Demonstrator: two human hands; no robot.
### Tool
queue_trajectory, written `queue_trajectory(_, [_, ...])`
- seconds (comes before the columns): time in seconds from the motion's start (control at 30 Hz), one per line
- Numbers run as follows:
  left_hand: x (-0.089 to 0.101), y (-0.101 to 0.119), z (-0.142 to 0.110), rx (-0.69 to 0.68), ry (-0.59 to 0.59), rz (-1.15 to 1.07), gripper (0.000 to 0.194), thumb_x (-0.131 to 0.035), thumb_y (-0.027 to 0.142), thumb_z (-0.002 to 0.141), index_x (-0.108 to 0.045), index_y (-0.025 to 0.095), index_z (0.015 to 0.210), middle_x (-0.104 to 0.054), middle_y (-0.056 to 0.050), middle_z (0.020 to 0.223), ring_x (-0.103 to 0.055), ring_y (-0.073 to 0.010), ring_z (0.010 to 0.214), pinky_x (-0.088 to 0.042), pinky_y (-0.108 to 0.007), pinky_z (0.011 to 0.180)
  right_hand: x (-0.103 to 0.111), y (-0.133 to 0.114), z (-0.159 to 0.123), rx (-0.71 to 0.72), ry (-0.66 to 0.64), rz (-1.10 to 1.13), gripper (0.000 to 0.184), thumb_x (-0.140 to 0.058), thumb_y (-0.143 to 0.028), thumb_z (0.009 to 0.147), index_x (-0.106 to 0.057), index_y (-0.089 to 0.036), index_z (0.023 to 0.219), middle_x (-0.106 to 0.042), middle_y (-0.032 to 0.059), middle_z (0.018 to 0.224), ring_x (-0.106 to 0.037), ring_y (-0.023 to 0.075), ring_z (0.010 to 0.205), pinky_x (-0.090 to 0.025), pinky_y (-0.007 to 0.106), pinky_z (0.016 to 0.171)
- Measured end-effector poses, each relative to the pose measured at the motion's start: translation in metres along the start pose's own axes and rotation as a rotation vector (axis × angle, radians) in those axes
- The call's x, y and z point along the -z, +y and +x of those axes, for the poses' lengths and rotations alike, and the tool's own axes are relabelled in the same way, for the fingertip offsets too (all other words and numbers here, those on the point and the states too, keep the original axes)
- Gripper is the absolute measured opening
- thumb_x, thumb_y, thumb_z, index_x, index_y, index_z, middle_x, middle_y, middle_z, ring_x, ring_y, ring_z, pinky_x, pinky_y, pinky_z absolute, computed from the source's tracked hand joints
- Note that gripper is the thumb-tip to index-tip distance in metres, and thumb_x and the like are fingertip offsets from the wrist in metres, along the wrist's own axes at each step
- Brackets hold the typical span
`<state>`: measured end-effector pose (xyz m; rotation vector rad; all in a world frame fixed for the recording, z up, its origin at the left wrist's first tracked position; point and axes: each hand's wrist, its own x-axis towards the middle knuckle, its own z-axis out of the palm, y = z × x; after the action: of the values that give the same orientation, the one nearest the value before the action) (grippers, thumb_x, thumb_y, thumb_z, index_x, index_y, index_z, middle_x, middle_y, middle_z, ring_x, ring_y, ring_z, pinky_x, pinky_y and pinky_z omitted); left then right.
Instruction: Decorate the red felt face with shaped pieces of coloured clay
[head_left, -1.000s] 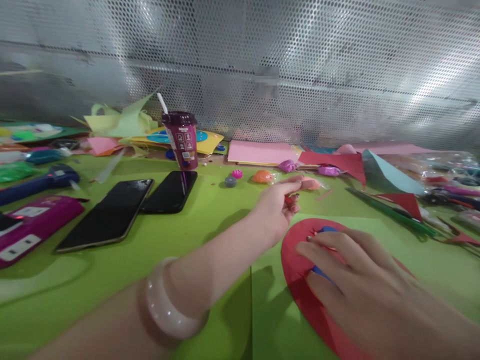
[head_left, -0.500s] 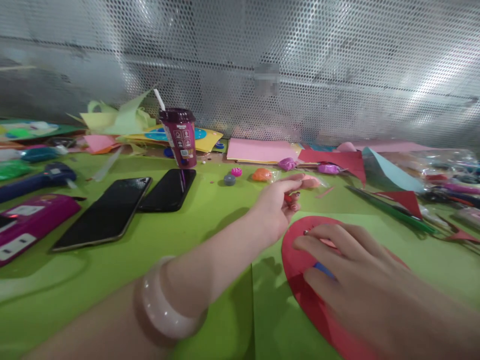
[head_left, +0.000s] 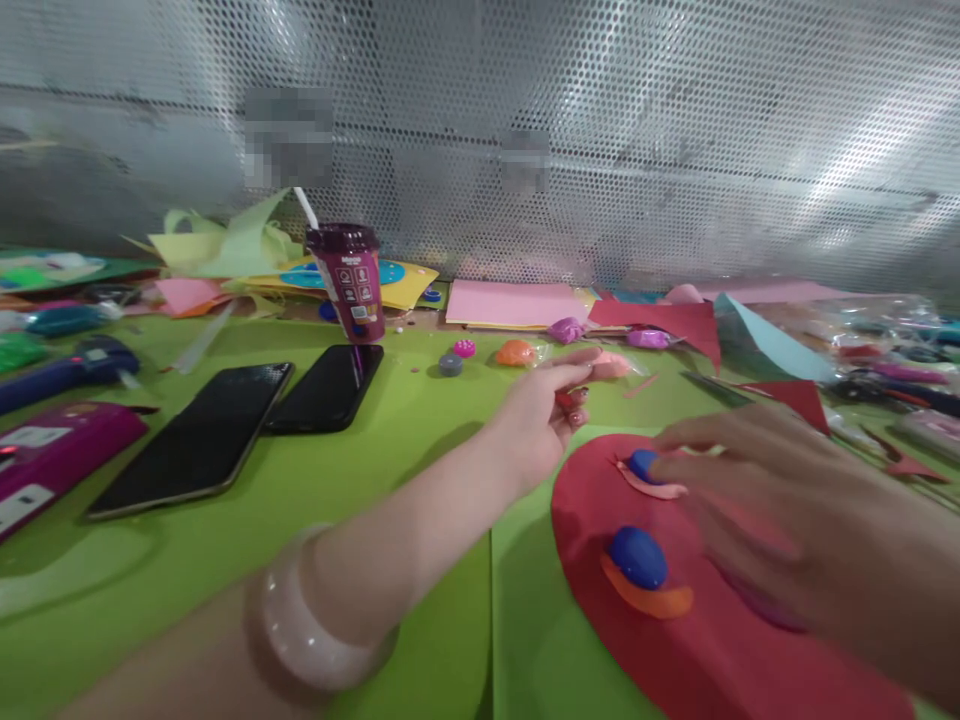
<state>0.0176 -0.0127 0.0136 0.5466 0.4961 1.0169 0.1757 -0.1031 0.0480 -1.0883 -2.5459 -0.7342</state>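
Observation:
My left hand (head_left: 544, 410) reaches out over the green table, its fingers pinched on a small red bit (head_left: 568, 400). A pale bangle (head_left: 300, 625) sits on that wrist. My right hand (head_left: 757, 480) hovers blurred over a red paper oval (head_left: 600, 620), fingers spread and holding nothing. Two blue clay blobs lie on the oval: the near one (head_left: 637, 557) on an orange crescent (head_left: 649, 600), the far one (head_left: 643, 463) on a pink crescent beside my right fingertips.
Two black phones (head_left: 195, 438) (head_left: 326, 388) lie at the left, behind them a purple cup with a straw (head_left: 347, 280). Clay lumps (head_left: 516, 352), coloured paper sheets (head_left: 510, 302) and red paper scraps (head_left: 660, 322) line the back. A magenta case (head_left: 52, 455) sits far left.
My right hand has lifted off the red oval and moved right, uncovering the two blue blobs with their crescents. The left hand has stayed in place, still pinched.

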Motion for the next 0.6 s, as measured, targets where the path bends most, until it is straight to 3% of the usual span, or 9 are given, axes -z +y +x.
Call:
queue_trajectory(0.1, [0.001,-0.002,0.002,-0.021,-0.016,0.026,0.013,-0.058,0.004,0.072,-0.068,0.012,0.075,-0.067,-0.004,0.075,-0.041,-0.0016,0.047,-0.03,-0.012,0.042,-0.005,0.065,-0.026,-0.209,0.01,-0.127,0.028,-0.032,-0.036,0.087,-0.057,-0.023,0.092,-0.064,0.0089,0.093,-0.058,0.0247,0.089,-0.045,0.039,0.076])
queue_trajectory(0.17, [0.001,-0.003,0.004,-0.038,-0.012,0.061,0.009,-0.062,0.006,0.071,-0.069,0.012,0.074,-0.068,-0.005,0.079,-0.041,-0.001,0.047,-0.031,-0.011,0.042,-0.014,0.109,-0.047,-0.409,-0.097,-0.176,0.03,-0.034,-0.036,0.084,-0.059,-0.02,0.085,-0.064,0.012,0.086,-0.059,0.0274,0.086,-0.044,0.042,0.076])
queue_trajectory(0.27, [0.002,-0.005,0.005,-0.033,0.003,0.105,0.006,-0.066,0.009,0.07,-0.069,0.011,0.074,-0.068,-0.006,0.083,-0.039,-0.0001,0.047,-0.031,-0.009,0.04,-0.03,0.152,-0.07,-0.507,-0.332,-0.129,0.029,-0.036,-0.029,0.084,-0.062,-0.016,0.088,-0.067,0.0112,0.084,-0.061,0.0239,0.077,-0.046,0.035,0.068])
queue_trajectory(0.4, [0.004,-0.005,0.006,0.012,0.043,0.12,0.006,-0.063,0.009,0.073,-0.069,0.01,0.075,-0.068,-0.008,0.087,-0.037,0.0013,0.044,-0.03,-0.007,0.037,-0.05,0.161,-0.08,-0.536,-0.467,-0.129,0.032,-0.039,-0.029,0.087,-0.062,-0.008,0.098,-0.065,0.0151,0.088,-0.059,0.026,0.083,-0.045,0.035,0.074])
queue_trajectory(0.6, [0.01,-0.002,0.013,0.01,0.17,0.204,0.003,-0.065,0.009,0.073,-0.066,0.01,0.075,-0.068,-0.008,0.081,-0.037,0.0003,0.042,-0.031,-0.008,0.035,-0.072,0.157,-0.088,-0.565,-0.515,-0.203,0.025,-0.04,-0.02,0.086,-0.061,-0.009,0.094,-0.063,0.018,0.093,-0.055,0.0301,0.094,-0.04,0.041,0.084])
